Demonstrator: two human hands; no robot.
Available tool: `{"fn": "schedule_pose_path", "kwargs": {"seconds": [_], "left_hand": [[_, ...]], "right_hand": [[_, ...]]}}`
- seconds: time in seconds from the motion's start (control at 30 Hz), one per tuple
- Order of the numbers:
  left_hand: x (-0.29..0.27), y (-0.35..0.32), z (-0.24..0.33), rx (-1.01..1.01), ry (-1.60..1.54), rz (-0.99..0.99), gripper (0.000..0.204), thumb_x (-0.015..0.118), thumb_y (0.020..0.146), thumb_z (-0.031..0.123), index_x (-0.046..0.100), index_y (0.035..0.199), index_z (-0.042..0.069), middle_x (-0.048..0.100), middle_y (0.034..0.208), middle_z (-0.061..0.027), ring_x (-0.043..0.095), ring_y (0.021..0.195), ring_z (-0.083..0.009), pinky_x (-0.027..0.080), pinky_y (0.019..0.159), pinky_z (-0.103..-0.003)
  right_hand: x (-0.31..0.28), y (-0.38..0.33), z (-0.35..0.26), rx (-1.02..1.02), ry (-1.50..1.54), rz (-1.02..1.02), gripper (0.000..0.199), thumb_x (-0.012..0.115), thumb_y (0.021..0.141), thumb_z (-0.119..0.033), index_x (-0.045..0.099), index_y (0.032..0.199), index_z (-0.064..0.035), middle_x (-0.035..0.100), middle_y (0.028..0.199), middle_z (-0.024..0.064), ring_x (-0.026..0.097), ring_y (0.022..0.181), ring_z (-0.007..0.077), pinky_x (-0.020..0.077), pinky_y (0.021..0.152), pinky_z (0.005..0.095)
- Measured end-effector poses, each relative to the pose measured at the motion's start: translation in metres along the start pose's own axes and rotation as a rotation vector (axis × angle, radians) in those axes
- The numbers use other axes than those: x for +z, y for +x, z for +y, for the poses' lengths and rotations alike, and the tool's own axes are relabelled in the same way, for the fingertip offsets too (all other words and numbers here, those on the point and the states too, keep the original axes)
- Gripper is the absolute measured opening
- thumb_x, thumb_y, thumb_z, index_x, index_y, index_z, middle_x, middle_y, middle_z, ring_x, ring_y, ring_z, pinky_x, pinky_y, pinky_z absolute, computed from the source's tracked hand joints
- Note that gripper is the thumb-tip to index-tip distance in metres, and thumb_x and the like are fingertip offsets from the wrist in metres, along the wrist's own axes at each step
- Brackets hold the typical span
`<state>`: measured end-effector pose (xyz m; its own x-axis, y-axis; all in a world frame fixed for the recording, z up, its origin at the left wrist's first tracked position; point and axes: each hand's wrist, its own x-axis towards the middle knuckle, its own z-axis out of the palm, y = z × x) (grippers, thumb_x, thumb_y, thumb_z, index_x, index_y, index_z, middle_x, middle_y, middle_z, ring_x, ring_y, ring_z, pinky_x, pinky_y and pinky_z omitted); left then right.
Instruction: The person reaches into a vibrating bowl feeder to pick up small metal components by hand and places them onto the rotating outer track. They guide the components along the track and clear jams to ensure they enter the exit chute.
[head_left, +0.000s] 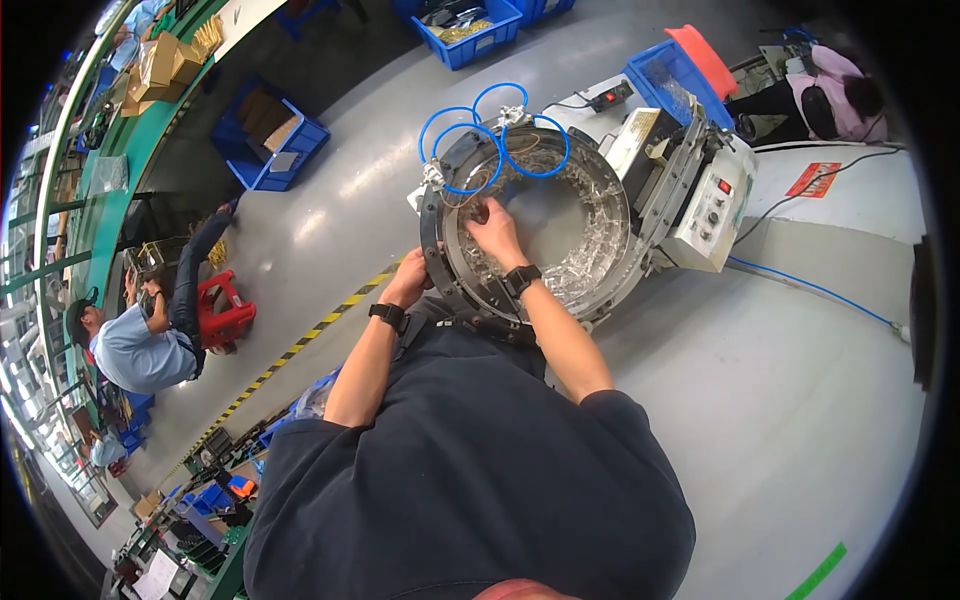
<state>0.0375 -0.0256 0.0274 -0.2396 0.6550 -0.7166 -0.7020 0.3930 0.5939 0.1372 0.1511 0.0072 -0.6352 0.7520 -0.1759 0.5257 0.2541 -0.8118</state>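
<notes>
Grey floor point(330, 210) gleams beyond, with one printed red label point(813, 180) off to the right. Straight ahead — one round, dark-rimmed bowl point(432, 225), clear little parts point(578, 280) heaped around its inside, too many to count, four blue tube loops point(502, 84) above. Right hand point(495, 235) inside, left hand point(407, 278) at the rim — can't tell whether either grip holds anything.

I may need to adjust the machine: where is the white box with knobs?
In the head view, the white box sits right of the round bowl that the right hand reaches into.
</notes>
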Motion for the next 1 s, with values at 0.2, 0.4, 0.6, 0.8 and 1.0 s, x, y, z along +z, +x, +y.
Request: {"fn": "schedule_pose_path", "kwargs": {"seconds": [0.2, 0.4, 0.6, 0.8, 1.0], "left_hand": [[-0.002, -0.001, 0.001, 0.015, 0.001, -0.004, 0.019, 0.047, 0.101, 0.018, 0.064, 0.107, 0.014, 0.054, 0.067, 0.0077, 0.033, 0.046, -0.0031, 0.019, 0.043, -0.022], [-0.001, -0.004, 0.002, -0.011, 0.017, 0.016, 0.020, 0.046, 0.101, 0.017, 0.064, 0.109, 0.013, 0.052, 0.067, 0.0078, 0.032, 0.046, -0.0033, 0.019, 0.043, -0.022], [-0.001, 0.000, -0.004, 0.010, 0.002, 0.018, 0.021, 0.045, 0.100, 0.015, 0.064, 0.109, 0.014, 0.051, 0.066, 0.0077, 0.032, 0.047, -0.0039, 0.020, 0.044, -0.023], [-0.010, -0.001, -0.009, 0.002, 0.026, -0.018, 0.019, 0.044, 0.100, 0.014, 0.063, 0.100, 0.015, 0.044, 0.063, 0.0089, 0.031, 0.047, -0.0046, 0.021, 0.044, -0.023], [-0.007, -0.001, -0.007, 0.017, 0.058, -0.012, 0.019, 0.044, 0.100, 0.015, 0.061, 0.092, 0.016, 0.040, 0.062, 0.0095, 0.031, 0.048, -0.0049, 0.022, 0.045, -0.023]], "right_hand": [[-0.014, 0.006, 0.006, 0.293, 0.529, -0.169, 0.022, 0.066, 0.083, -0.014, 0.061, 0.100, -0.0017, 0.067, 0.089, 0.0117, 0.066, 0.077, 0.0241, 0.0554, 0.072, 0.0358], [-0.039, 0.026, 0.014, 0.512, 1.163, -0.133, 0.007, 0.057, 0.092, -0.011, 0.061, 0.092, -0.0057, 0.062, 0.080, 0.0042, 0.064, 0.078, 0.0223, 0.0559, 0.071, 0.0364], [-0.043, 0.058, 0.004, 0.512, 1.471, -0.179, 0.014, 0.050, 0.095, -0.011, 0.060, 0.096, -0.0016, 0.064, 0.083, 0.0065, 0.065, 0.084, 0.0225, 0.0555, 0.075, 0.0376], [-0.048, 0.058, -0.028, 0.418, 1.201, -0.123, 0.025, 0.045, 0.096, -0.008, 0.059, 0.113, 0.0022, 0.068, 0.098, 0.0110, 0.067, 0.091, 0.0235, 0.0546, 0.082, 0.0361], [-0.057, 0.049, -0.027, 0.370, 1.042, -0.192, 0.031, 0.042, 0.095, -0.004, 0.056, 0.121, 0.0048, 0.065, 0.112, 0.0160, 0.065, 0.101, 0.0238, 0.0529, 0.089, 0.0351]]}}
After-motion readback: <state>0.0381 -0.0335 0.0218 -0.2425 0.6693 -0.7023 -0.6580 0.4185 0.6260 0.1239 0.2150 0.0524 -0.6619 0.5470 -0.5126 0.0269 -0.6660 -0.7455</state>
